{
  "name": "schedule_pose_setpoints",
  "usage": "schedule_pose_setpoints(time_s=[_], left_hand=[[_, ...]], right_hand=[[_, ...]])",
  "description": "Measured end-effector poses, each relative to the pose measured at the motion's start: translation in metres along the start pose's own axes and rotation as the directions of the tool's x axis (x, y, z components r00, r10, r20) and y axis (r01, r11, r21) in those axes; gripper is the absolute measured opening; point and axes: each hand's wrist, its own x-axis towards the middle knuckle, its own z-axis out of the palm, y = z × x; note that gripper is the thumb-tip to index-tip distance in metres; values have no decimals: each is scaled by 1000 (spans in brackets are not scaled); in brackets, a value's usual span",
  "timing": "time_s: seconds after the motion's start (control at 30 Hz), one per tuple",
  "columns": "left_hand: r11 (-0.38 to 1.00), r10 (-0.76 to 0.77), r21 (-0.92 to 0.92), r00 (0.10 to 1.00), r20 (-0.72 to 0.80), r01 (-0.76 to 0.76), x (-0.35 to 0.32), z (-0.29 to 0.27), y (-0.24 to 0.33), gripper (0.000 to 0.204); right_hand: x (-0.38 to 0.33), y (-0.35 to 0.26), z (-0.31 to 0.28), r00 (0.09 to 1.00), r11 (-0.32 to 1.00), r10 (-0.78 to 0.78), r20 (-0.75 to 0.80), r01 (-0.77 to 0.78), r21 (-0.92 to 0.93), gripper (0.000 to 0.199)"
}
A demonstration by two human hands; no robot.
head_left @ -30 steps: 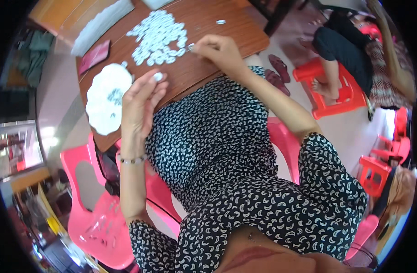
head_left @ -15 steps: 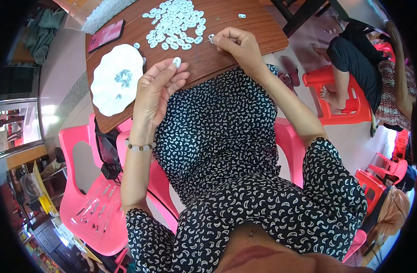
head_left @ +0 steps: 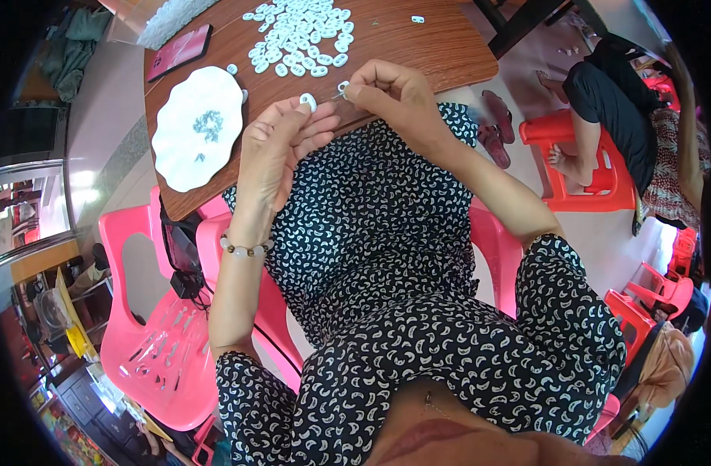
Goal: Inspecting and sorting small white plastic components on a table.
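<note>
Pretty busy room here: tiled floor, pink plastic chair [head_left: 157,349] off to the left, someone's bare feet by a red stool [head_left: 543,133] on the right, and a brown wood-look bench [head_left: 448,58] at the top where all the small stuff sits. The left hand [head_left: 271,151] has a white oval piece [head_left: 308,102] pinched between thumb and index finger, just past the near edge of the bench, with the other fingers spread loosely. The right hand [head_left: 402,105] is close by, its grip closed at the fingertips on another small white bit [head_left: 343,88]; there may be something thin there too, but it's too tiny for me to tell. The pile of white ovals [head_left: 299,39] is beyond the hands, one loner [head_left: 417,19] well off to its right, and a scalloped white plate [head_left: 173,116] with little grey bits [head_left: 208,126] is left of the left hand. Handling-wise, I'd guess these ovals are light, stiff, hard plastic, maybe a bit slick, so not fragile but easy to flick away. I'd take them by the outer rim, thumb against fingertip, keeping the dark holes uncovered. Gentle squeeze is plenty, imo.
</note>
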Motion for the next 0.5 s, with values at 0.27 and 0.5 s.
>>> schedule_pose_setpoints(time_s=[0.27, 0.5], left_hand=[[968, 154, 206, 988, -33, -144, -5, 4, -2, 23], [987, 126, 105, 992, -28, -123, -5, 2, -5, 24]], right_hand=[[-1, 4, 4, 999, 998, 47, 23, -47, 35, 15], [-3, 5, 4, 998, 993, 52, 21, -54, 102, 17]])
